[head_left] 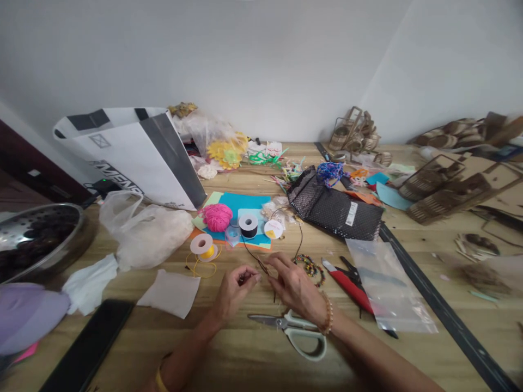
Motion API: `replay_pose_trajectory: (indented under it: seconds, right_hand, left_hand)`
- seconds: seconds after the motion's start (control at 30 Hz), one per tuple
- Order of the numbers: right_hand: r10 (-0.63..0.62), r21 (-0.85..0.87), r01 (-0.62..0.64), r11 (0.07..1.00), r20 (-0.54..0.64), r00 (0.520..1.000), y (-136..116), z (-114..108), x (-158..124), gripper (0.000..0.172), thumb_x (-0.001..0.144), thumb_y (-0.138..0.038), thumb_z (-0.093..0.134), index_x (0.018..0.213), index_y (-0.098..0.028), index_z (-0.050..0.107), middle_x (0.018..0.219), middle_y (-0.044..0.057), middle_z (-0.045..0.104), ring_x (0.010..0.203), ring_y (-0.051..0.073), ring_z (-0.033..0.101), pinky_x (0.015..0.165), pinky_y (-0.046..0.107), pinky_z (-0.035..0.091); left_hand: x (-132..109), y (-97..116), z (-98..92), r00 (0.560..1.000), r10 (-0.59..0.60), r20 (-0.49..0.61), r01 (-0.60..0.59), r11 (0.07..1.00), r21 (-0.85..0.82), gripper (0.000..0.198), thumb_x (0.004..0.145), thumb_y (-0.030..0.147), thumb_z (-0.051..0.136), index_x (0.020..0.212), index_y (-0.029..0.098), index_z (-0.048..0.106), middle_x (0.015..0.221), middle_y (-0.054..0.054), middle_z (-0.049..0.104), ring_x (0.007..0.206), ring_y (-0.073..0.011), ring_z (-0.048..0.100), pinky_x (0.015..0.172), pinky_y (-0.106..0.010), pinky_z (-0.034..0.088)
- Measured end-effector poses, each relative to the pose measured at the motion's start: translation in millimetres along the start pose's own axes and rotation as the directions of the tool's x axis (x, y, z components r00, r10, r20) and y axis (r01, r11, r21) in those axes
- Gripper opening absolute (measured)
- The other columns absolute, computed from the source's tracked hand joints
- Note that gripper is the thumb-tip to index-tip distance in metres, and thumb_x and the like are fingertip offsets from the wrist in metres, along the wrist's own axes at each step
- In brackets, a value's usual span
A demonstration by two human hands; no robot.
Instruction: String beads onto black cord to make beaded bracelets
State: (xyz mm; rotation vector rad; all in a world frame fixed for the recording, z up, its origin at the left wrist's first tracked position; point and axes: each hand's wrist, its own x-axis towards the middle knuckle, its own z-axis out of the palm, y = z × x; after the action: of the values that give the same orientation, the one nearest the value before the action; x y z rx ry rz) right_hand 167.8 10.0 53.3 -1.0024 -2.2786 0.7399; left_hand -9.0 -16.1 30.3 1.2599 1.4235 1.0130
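Scissors (pixel 281 322) lie nearest on the table (pixel 229 356); beyond, the left hand (pixel 236 287) is pinched closed, contents unclear, and the right hand (pixel 291 280) curls loosely at the cord (pixel 257 259), grip unconfirmed. Cord-working appears in hand, seemingly calling next for steady fingertip control. The cord extends toward the spool (pixel 249 225); farther left, the bag (pixel 137 147) reads "MENS", otherwise illegible.

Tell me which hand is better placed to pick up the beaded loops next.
The right hand, probably: it is just beside the beaded loops, while the left hand sits farther away, with the right hand between. Whether the right hand grips the dark cord is hard to tell.
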Motion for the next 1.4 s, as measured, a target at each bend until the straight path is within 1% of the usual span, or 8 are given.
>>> replay_pose_trajectory:
  seconds: [0.13,0.4,0.67,0.73,0.87,1.0,1.2,1.4]
  right_hand:
    - [-0.076,0.102,0.072,0.992,0.034,0.997,-7,5,-1,0.038,0.083,-0.002,0.050,0.116,-0.020,0.057,0.104,0.007,0.066,0.090,0.017,0.065,0.078,0.026,0.050]
    - [-0.004,0.097,-0.002,0.995,0.066,0.998,6,8,0,0.012,0.087,-0.011,0.057,0.095,-0.018,0.063,0.080,0.003,0.069,0.073,0.016,0.065,0.065,0.022,0.045]
    - [0.004,0.065,-0.006,0.998,0.020,1.000,15,0,6,0.015,0.091,-0.015,0.049,0.081,-0.017,0.060,0.068,0.001,0.061,0.060,0.013,0.056,0.059,0.021,0.038]
    - [0.041,0.053,-0.042,0.998,0.008,0.999,18,-1,7,0.015,0.091,-0.017,0.049,0.081,-0.017,0.059,0.065,0.000,0.060,0.057,0.012,0.053,0.056,0.021,0.036]
    - [0.067,-0.014,-0.067,0.998,0.064,0.996,21,1,6,0.013,0.089,-0.015,0.048,0.081,-0.017,0.059,0.066,0.000,0.061,0.056,0.012,0.053,0.056,0.021,0.034]
    - [0.105,-0.123,-0.084,0.989,0.177,0.979,15,6,5,0.012,0.086,-0.012,0.049,0.083,-0.017,0.060,0.068,0.001,0.064,0.060,0.013,0.056,0.058,0.022,0.032]
    - [0.074,-0.181,-0.022,0.983,0.284,0.956,14,13,3,0.013,0.091,-0.017,0.049,0.087,-0.018,0.061,0.082,0.004,0.069,0.072,0.014,0.062,0.061,0.022,0.032]
    - [0.061,-0.167,-0.015,0.986,0.275,0.959,14,18,3,0.012,0.092,-0.016,0.051,0.084,-0.019,0.060,0.079,0.003,0.069,0.071,0.014,0.063,0.060,0.022,0.031]
  left_hand:
    - [-3,0,3.6,0.999,0.024,0.026,-0.027,0.994,0.105,0.021,0.072,0.034,0.060,0.067,0.014,0.064,0.055,0.002,0.052,0.053,-0.0111,0.041,0.053,-0.023,0.032]
    - [-3,1,3.1,0.998,0.033,0.053,-0.037,0.997,0.074,0.023,0.074,0.037,0.059,0.070,0.014,0.065,0.059,0.001,0.056,0.055,-0.0115,0.045,0.053,-0.022,0.033]
    - [7,1,-15.8,0.999,0.038,0.039,-0.045,0.977,0.207,0.022,0.077,0.038,0.054,0.072,0.016,0.058,0.057,0.004,0.047,0.055,-0.0120,0.044,0.054,-0.023,0.032]
    - [9,4,-25.7,0.998,0.006,0.066,-0.030,0.931,0.364,0.020,0.077,0.037,0.054,0.077,0.018,0.057,0.054,0.005,0.043,0.053,-0.0127,0.043,0.053,-0.024,0.031]
    - [8,7,-37.6,0.988,-0.089,0.122,-0.031,0.672,0.740,0.022,0.075,0.041,0.062,0.077,0.020,0.056,0.065,0.001,0.058,0.065,-0.0189,0.056,0.059,-0.027,0.033]
    - [4,4,-37.1,0.982,-0.112,0.153,-0.081,0.485,0.871,0.028,0.079,0.047,0.059,0.088,0.021,0.055,0.087,-0.006,0.068,0.084,-0.0273,0.064,0.068,-0.032,0.039]
    - [5,5,-31.2,0.974,-0.105,0.203,-0.132,0.465,0.875,0.024,0.090,0.042,0.048,0.099,0.021,0.051,0.099,-0.008,0.069,0.098,-0.0283,0.064,0.080,-0.035,0.043]
    - [5,2,-20.6,0.971,-0.027,0.236,-0.192,0.494,0.848,0.018,0.092,0.034,0.044,0.097,0.020,0.053,0.094,-0.009,0.068,0.094,-0.0264,0.064,0.080,-0.035,0.043]
